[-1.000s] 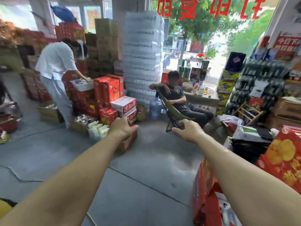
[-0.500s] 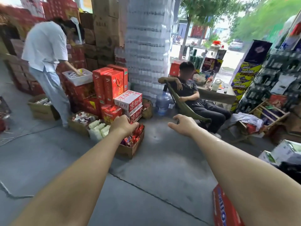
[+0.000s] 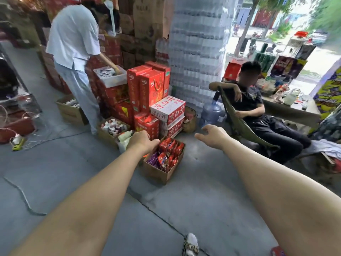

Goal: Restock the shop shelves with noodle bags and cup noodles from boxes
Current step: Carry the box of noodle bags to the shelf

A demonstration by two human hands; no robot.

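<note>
Just past the left hand's (image 3: 142,140) knuckles sat the open cardboard box (image 3: 158,172) on the concrete floor (image 3: 193,191), packed with red and purple noodle bags (image 3: 169,154) standing on edge. Left fingers (image 3: 154,143) were curled under, back of hand up, palm hidden; nothing showed in them. Their tips hung over the box's far left corner, just beside the nearest red bags; contact could not be told.

Right hand (image 3: 215,135) was spread and slack, thumb raised, holding nothing. Its fingertips (image 3: 201,136) pointed left toward the box, apart from it, with bare floor between them and the box's right wall.

Beyond the left fingers: white cartons with red characters (image 3: 168,108), two stacked, and tall red gift boxes (image 3: 151,89) behind those. Left of the fingers, a second carton of small bottles (image 3: 112,126). A person in a white shirt (image 3: 73,34) stood bent over a white tub (image 3: 112,81) further left.

Beyond the right fingers: a blue water jug (image 3: 212,111), a wall of shrink-wrapped bottled water (image 3: 199,52), and a seated person in dark clothes (image 3: 247,100) on a folding chair (image 3: 239,124).
</note>
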